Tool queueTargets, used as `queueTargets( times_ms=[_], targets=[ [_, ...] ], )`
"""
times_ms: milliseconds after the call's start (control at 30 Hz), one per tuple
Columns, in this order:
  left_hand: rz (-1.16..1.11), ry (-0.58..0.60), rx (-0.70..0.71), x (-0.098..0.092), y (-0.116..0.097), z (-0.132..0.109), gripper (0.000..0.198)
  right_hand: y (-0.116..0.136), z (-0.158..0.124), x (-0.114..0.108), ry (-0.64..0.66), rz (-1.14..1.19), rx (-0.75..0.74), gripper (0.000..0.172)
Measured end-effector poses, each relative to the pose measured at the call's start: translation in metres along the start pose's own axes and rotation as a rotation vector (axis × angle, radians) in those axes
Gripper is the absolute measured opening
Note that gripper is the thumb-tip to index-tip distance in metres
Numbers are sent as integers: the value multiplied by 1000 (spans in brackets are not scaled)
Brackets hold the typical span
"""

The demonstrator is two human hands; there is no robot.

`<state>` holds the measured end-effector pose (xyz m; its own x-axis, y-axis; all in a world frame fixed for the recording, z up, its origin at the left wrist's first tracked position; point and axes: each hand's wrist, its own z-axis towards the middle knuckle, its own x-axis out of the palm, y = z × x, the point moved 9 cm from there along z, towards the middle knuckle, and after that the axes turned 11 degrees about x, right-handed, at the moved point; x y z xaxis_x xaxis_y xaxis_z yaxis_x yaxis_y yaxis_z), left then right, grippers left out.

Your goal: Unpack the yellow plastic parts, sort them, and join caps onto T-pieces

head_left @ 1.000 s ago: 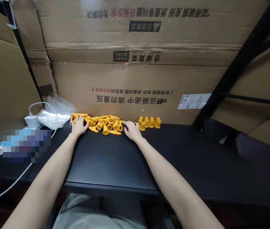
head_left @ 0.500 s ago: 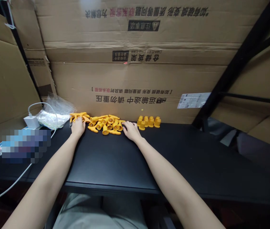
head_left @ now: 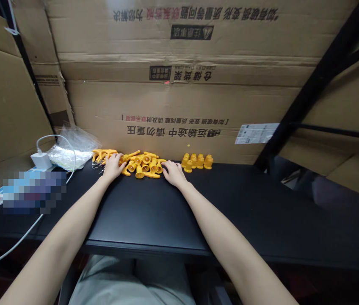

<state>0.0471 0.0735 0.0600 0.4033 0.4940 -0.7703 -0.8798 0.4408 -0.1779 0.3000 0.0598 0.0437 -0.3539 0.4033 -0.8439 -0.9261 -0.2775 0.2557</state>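
My left hand (head_left: 113,166) lies over the left end of a pile of yellow plastic pieces, its fingers apart and touching them; the pieces under its palm are hidden. The pile holds T-shaped handles (head_left: 151,174) and bell-shaped cups (head_left: 139,171), tumbled together. To the left of that hand lie several yellow-handled corkscrews (head_left: 103,152) with metal spirals pointing toward me. My right hand (head_left: 175,173) rests at the pile's right end, thumb and fingers apart, fingertips against the outermost yellow piece. Beyond it a group of yellow bell-shaped pieces (head_left: 200,161) stands upright.
A black table (head_left: 147,212) runs up to an upright cardboard sheet (head_left: 179,97). At the left are a clear plastic bag (head_left: 68,154), a white charger (head_left: 40,161) with its cable and a blurred-out item (head_left: 33,192). A black metal post (head_left: 309,84) slants at the right.
My left hand has moved right, from the corkscrews to the left end of the pile, uncovering the metal spirals. My right hand has stayed nearly still.
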Motion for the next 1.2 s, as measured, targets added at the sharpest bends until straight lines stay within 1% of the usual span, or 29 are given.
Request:
queueTargets(
  times_ms=[133, 200, 267, 367, 467, 533, 600, 667, 733, 800, 867, 1000, 1100, 1200],
  targets=[
    [-78, -107, 44, -9, -2, 0, 26, 0, 0, -5, -40, -1, 7, 30],
    [-98, -166, 77, -18, -7, 1, 25, 2, 1, -12, -86, 11, 15, 30],
    [-92, -226, 124, -29, -16, 2, 25, 7, 0, -22, -146, 39, 21, 29],
    [-82, -310, 234, -47, -41, 4, 23, 18, -1, -38, -231, 161, 38, 27],
    [-94, -363, 368, -57, -76, 2, 22, 31, -1, -52, -261, 443, 63, 27],
    [-108, -374, 454, -60, -100, -2, 22, 44, 0, -53, -198, 711, 71, 33],
    [-117, -377, 518, -62, -120, -7, 22, 59, 2, -48, -61, 969, 82, 41],
    [-129, -383, 562, -64, -134, -11, 25, 73, 1, -43, 49, 1141, 100, 44],
    [-156, -391, 588, -67, -143, -15, 30, 81, 0, -40, 95, 1244, 129, 44],
    [-186, -386, 601, -69, -147, -18, 35, 82, -1, -38, 108, 1320, 166, 43],
    [-198, -357, 605, -69, -148, -18, 37, 78, -1, -35, 114, 1370, 204, 40],
    [-203, -273, 588, -61, -142, -15, 37, 67, 2, -29, 103, 1361, 264, 30],
    [-155, -231, 516, -57, -127, -11, 33, 62, 4, -29, 94, 1315, 271, 22],
    [-62, -201, 392, -55, -103, -6, 31, 62, 4, -32, 99, 1267, 252, 18]
  ],
)
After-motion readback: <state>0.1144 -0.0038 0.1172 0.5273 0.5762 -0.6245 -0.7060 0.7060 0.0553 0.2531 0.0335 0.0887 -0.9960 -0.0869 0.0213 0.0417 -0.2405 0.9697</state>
